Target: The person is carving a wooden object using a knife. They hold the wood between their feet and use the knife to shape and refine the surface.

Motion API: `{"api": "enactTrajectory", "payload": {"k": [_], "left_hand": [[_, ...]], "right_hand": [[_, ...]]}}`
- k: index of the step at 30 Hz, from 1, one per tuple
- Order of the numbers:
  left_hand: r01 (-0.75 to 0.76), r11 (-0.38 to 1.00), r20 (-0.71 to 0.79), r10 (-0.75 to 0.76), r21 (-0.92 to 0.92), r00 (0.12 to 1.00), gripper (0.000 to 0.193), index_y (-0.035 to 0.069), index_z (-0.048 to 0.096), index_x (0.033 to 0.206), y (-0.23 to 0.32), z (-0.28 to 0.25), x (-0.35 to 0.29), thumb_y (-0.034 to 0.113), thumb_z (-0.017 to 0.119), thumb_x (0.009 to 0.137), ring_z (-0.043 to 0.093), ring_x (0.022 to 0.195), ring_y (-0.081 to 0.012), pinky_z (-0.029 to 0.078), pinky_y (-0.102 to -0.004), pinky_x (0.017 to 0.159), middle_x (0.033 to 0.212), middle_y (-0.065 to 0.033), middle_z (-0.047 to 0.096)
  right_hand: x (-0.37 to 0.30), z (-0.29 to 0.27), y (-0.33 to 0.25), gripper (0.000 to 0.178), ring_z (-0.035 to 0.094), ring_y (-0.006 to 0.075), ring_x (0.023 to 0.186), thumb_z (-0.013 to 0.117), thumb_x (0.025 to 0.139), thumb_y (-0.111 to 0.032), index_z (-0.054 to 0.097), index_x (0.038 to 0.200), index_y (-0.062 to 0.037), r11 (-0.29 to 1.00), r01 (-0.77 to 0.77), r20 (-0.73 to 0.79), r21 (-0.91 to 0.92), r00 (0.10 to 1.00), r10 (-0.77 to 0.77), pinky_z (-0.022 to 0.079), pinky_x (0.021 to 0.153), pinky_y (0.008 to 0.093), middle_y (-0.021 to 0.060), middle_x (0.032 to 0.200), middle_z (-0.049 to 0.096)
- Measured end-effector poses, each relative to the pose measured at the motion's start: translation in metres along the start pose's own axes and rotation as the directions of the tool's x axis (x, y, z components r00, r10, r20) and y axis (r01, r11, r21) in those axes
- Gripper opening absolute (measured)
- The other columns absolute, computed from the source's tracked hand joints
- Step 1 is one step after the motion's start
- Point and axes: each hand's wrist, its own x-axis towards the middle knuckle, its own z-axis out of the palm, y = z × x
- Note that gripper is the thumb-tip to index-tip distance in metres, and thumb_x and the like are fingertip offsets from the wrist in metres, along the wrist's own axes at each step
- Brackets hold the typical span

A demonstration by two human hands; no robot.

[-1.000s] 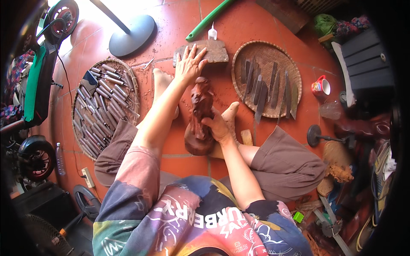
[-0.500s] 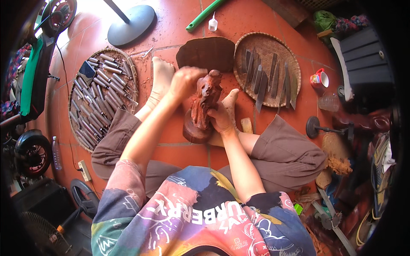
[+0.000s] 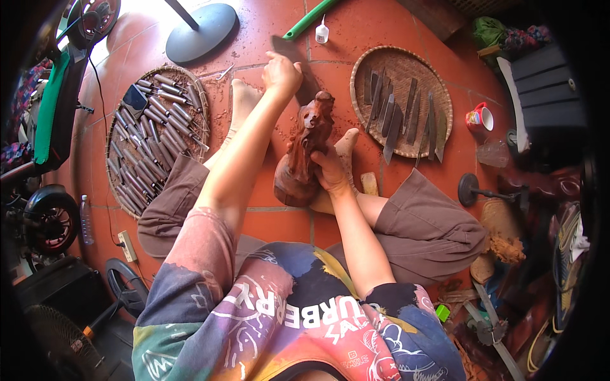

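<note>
A reddish-brown carved wooden figure stands tilted between my feet, its rounded base towards me. My right hand is closed around its lower right side, thumb in front; the other fingers are mostly hidden behind the wood. Beyond the figure's top, my left hand is raised with curled fingers. It grips a thin dark brown sheet, seen nearly edge-on just above the carving; I cannot make out its material.
A round woven tray with many wood-handled tools lies left. Another woven tray holds flat blades on the right. Ahead are a black round stand base, a green rod and a small white bottle. A red mug stands right.
My left hand has moved up and away from me. The brown sheet has turned from broad-side to nearly edge-on. My right hand still holds the figure, which has shifted slightly.
</note>
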Motion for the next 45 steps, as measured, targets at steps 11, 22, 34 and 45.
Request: {"api": "enactTrajectory", "payload": {"k": [11,22,34,45], "left_hand": [[-0.838,0.506,0.146,0.831,0.203,0.537,0.042,0.015,0.065,0.112,-0.072,-0.061,0.061,0.021,0.071,0.071,0.056,0.104,-0.0271,0.043,-0.0365,0.092,0.114,-0.0096,0.061],[-0.584,0.757,0.201,0.548,0.292,0.812,0.042,0.029,0.06,0.12,-0.052,-0.037,-0.019,0.018,0.06,0.08,0.05,0.11,-0.03,0.045,-0.0455,0.087,0.11,-0.0089,0.056],[-0.561,0.801,0.221,0.52,0.209,0.825,0.042,0.023,0.057,0.123,-0.051,-0.039,-0.011,0.02,0.063,0.081,0.048,0.112,-0.0345,0.047,-0.0444,0.089,0.115,-0.0112,0.055],[-0.479,0.863,-0.074,0.473,-0.162,0.878,0.038,0.008,0.058,0.098,-0.04,-0.104,-0.237,0.019,0.077,0.067,0.058,0.085,-0.0311,0.048,-0.039,0.072,0.089,-0.0115,0.056]], "right_hand": [[0.019,0.013,-0.004,0.054,0.062,0.0198,0.089,0.073,0.079,-0.031,0.049,0.116,-0.0004,1.0,-0.027,-0.101,0.002,0.994,0.028,0.051,0.079,0.0329,0.0086,0.1,0.061],[0.033,0.003,0.009,0.055,0.059,0.0141,0.086,0.074,0.079,-0.035,0.051,0.116,-0.0009,0.986,-0.134,-0.176,-0.102,0.978,0.115,0.049,0.077,0.0301,0.0042,0.099,0.06],[0.048,-0.006,0.009,0.057,0.058,0.0123,0.079,0.075,0.077,-0.041,0.056,0.114,-0.0018,0.971,-0.224,-0.254,-0.078,0.947,0.198,0.049,0.07,0.0268,0.0035,0.095,0.061],[0.04,0.012,-0.014,0.067,0.061,0.015,0.075,0.077,0.07,-0.052,0.06,0.107,0.0013,0.807,-0.269,-0.473,-0.525,0.881,-0.015,0.051,0.062,0.0291,0.0081,0.089,0.063]]}}
